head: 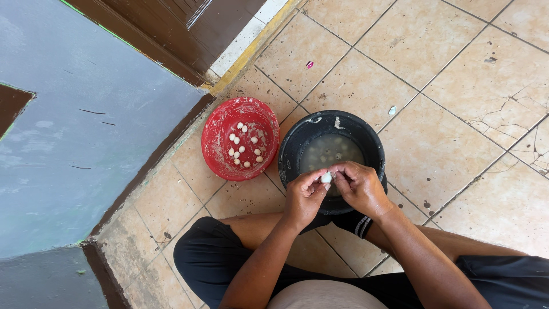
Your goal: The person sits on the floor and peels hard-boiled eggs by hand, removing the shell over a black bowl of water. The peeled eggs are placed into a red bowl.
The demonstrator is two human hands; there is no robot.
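Both hands meet over the near rim of the black bucket [291,150]: left hand [303,197] & right hand [359,187] pinch one small white clove [326,178] between thumbs and fingertips, fingers curled in, nothing else held. Looks like peeling, skin being worked off w/ the nails; can't tell how much skin is left, too small.

Just beyond the hands, inside the bucket, cloudy water [331,150] w/ a few more pale pieces floating. Left of the left hand, touching or nearly touching the bucket, sits a red bowl [220,134] holding a scatter of white peeled cloves [243,146].

Judgement: mid-batch, one clove in hand. Next move needs a short reach left to the red bowl w/o dropping it, then a wet pick from the bucket; pieces are prob slippery.

Under the hands: crossed legs in black shorts [206,257], tiled floor [457,143] all round.
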